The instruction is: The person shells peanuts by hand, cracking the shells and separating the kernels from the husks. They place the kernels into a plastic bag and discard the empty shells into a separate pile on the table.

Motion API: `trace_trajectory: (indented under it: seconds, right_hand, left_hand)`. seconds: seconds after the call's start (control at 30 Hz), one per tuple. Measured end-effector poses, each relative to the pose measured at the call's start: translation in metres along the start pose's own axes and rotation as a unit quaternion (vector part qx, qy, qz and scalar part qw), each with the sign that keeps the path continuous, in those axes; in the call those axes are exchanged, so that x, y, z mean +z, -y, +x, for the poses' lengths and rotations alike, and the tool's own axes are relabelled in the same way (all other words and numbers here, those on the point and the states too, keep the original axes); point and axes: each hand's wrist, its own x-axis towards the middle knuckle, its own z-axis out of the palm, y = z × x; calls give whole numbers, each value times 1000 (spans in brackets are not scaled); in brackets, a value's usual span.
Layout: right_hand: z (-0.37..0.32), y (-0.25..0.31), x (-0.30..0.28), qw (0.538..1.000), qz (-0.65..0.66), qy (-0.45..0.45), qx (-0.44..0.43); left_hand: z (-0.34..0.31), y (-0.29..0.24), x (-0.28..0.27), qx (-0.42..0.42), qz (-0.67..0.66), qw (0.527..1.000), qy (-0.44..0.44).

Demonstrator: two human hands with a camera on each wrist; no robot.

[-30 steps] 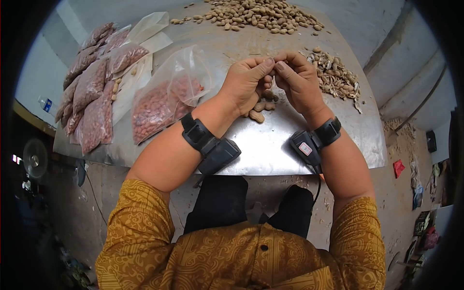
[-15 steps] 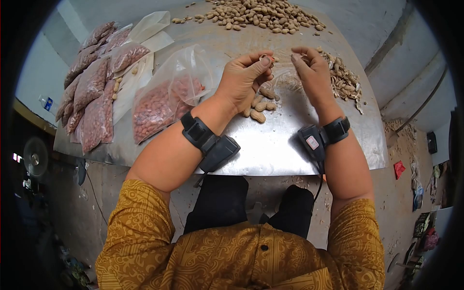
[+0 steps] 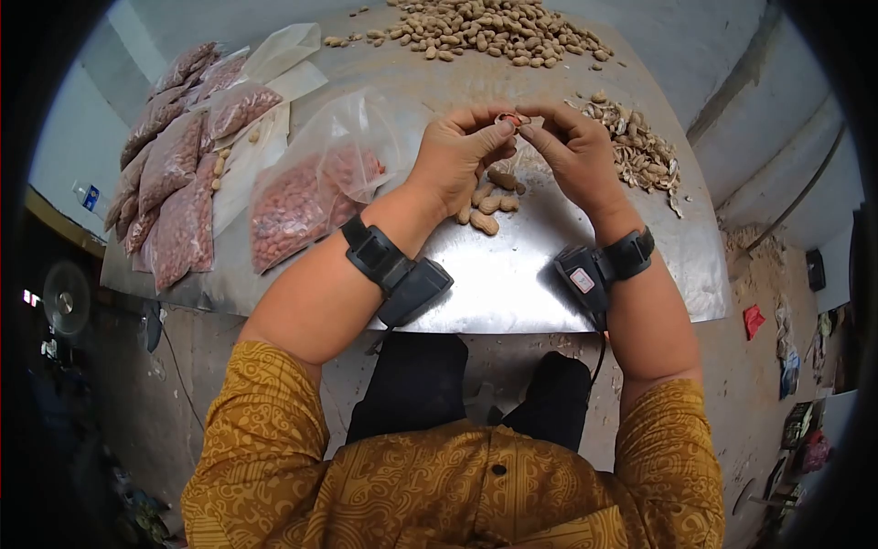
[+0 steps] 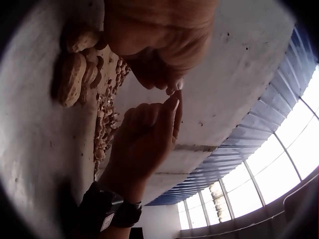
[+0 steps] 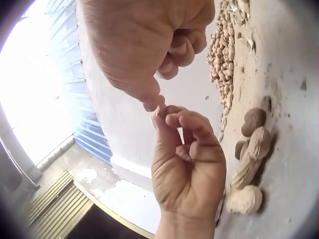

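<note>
In the head view, a cracked peanut [image 3: 513, 119] with reddish kernels showing is held above the metal table [image 3: 494, 293]. My left hand [image 3: 455, 157] pinches it between thumb and fingers. From the other side, my right hand [image 3: 578, 157] has its thumb and index finger pinched on the same peanut. The fingertips of both hands meet in the right wrist view, hiding most of it. Several whole peanuts [image 3: 487, 203] lie on the table beneath the left hand, also close by in the left wrist view.
A clear bag of red kernels [image 3: 297, 210] stands left of the hands. Farther left, filled bags [image 3: 169, 169] are stacked. Unshelled peanuts form a pile [image 3: 494, 35] at the far side. Empty shells [image 3: 645, 151] are heaped beyond the right hand.
The hands were together, then the right hand moved away to the right, exposing red kernels in the left hand's peanut. It has now come back to the peanut.
</note>
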Motion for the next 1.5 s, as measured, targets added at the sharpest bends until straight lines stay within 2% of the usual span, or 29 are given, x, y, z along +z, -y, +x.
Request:
trace_trajectory:
  seconds: [0.23, 0.33, 0.43, 0.53, 0.63, 0.73, 0.93, 1.17, 1.5]
  right_hand:
    - [0, -1, 4, 998, 21, -32, -49]
    - [-2, 2, 2, 999, 17, -27, -37]
    - [-2, -3, 9, 991, 122, -59, -16]
    - [-1, -8, 13, 954, 273, -55, 108]
    - [-1, -13, 16, 879, 446, 8, 167]
    - [-1, -8, 23, 846, 488, -12, 214]
    - [-4, -13, 24, 795, 542, -6, 271]
    - [-4, -21, 26, 780, 557, 10, 286]
    - [-3, -2, 23, 796, 539, 48, 272]
  left_hand:
    - [-2, -1, 5, -24, -29, 999, 7]
    - [-3, 0, 8, -28, -43, 999, 10]
    - [-3, 0, 8, -28, -49, 998, 8]
    - [-3, 1, 11, -12, -48, 999, -3]
    - [-2, 1, 10, 12, 18, 1000, -11]
    - [-1, 2, 8, 42, 101, 994, -8]
    - [-2, 2, 10, 132, 276, 952, 12]
    - [2, 2, 6, 210, 456, 865, 15]
    - [5, 7, 1, 201, 392, 897, -24]
